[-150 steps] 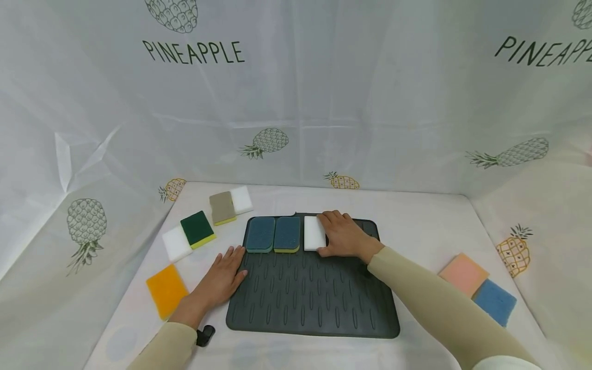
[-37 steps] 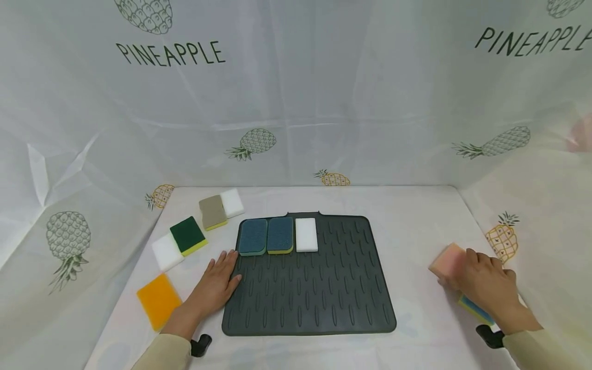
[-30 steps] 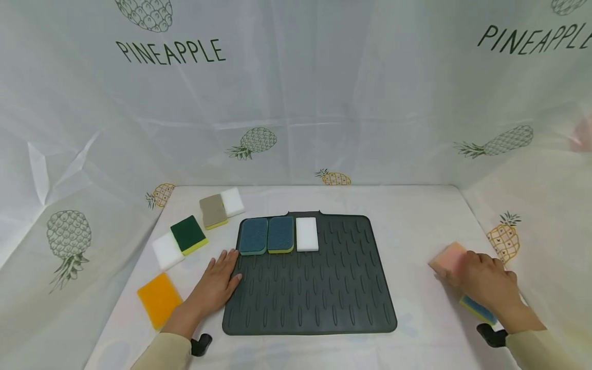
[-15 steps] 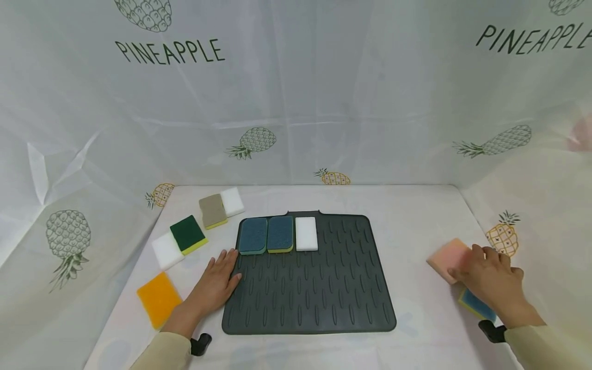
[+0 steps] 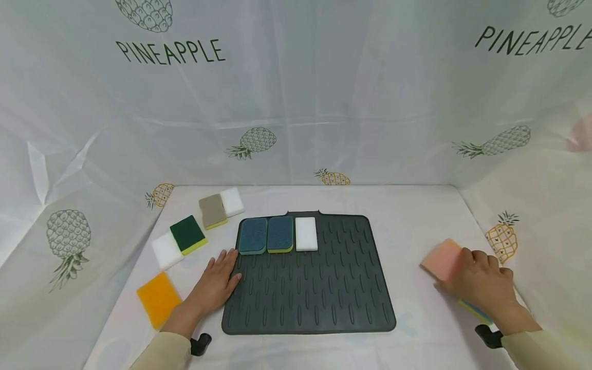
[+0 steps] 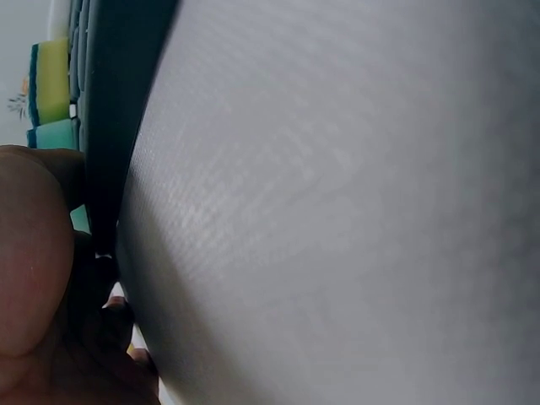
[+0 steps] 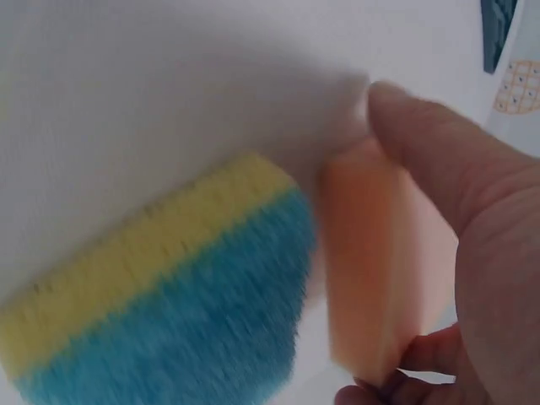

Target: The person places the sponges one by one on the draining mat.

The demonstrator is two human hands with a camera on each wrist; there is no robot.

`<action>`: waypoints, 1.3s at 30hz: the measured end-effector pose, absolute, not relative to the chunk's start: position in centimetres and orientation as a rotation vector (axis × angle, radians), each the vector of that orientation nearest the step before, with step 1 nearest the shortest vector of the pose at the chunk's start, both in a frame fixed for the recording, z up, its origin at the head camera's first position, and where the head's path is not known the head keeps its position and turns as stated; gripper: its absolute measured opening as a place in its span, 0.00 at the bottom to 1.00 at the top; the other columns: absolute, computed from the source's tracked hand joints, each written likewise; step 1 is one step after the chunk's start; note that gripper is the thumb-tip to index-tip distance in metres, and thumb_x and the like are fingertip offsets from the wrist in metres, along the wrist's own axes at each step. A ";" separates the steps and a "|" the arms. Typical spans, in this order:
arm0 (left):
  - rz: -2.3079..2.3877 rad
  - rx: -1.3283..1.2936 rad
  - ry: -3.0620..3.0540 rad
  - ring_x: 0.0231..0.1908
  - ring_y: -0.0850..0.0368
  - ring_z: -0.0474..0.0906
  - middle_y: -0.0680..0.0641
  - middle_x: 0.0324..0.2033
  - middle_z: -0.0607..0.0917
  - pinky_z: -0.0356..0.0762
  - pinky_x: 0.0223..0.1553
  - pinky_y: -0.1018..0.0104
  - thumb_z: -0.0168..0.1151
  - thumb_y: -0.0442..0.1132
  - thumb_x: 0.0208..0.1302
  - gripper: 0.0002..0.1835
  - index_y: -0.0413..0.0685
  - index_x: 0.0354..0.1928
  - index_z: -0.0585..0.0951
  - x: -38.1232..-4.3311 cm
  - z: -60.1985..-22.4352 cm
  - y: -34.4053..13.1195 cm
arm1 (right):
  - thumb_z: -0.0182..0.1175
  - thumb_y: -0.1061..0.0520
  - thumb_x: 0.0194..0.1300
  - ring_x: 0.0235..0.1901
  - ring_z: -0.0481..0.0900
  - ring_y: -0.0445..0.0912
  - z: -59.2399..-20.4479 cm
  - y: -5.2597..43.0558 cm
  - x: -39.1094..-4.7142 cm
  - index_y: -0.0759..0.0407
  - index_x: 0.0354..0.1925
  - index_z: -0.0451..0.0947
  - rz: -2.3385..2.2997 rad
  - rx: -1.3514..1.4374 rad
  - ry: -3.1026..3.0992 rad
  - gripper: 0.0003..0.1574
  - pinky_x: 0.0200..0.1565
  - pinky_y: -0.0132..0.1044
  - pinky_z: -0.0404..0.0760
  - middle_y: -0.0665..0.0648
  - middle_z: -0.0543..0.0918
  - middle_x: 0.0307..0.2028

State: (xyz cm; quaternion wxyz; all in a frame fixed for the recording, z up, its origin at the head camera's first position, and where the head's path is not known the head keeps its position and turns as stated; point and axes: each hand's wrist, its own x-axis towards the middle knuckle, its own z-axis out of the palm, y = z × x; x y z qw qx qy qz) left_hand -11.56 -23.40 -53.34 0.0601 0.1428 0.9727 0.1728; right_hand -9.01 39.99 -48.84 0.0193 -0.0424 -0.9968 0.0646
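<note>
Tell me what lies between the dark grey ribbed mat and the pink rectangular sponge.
The head view shows only bare white table surface between the mat and the pink sponge.

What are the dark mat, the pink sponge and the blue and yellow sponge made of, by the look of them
Dark mat: matte, moulded oblong pattern; likely rubber or silicone.
Pink sponge: plain and matte, probably foam, though blurred up close.
Blue-and-yellow sponge: pitted yellow layer suggests foam; fuzzy blue layer, perhaps synthetic fibre.
</note>
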 end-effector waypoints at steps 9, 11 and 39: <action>0.510 0.426 2.942 0.81 0.32 0.53 0.34 0.80 0.62 0.49 0.79 0.31 0.57 0.47 0.81 0.38 0.35 0.82 0.58 -11.5 -53.2 -23.3 | 0.80 0.39 0.42 0.42 0.75 0.75 -49.6 38.4 -10.6 0.75 0.49 0.72 0.153 0.143 -2.788 0.51 0.33 0.71 0.71 0.80 0.79 0.44; 0.508 0.423 2.942 0.81 0.33 0.53 0.34 0.80 0.62 0.48 0.79 0.31 0.57 0.47 0.81 0.38 0.35 0.82 0.58 -11.5 -53.2 -23.3 | 0.81 0.40 0.42 0.43 0.76 0.75 -49.3 37.7 -11.2 0.74 0.49 0.72 0.159 0.201 -2.765 0.50 0.35 0.71 0.72 0.79 0.79 0.44; 0.499 0.406 2.941 0.81 0.33 0.53 0.35 0.80 0.62 0.48 0.79 0.31 0.57 0.47 0.81 0.38 0.36 0.82 0.58 -11.5 -53.3 -23.2 | 0.76 0.46 0.52 0.54 0.79 0.67 -48.4 25.0 -19.7 0.74 0.64 0.71 0.139 0.790 -2.729 0.50 0.49 0.65 0.81 0.73 0.81 0.56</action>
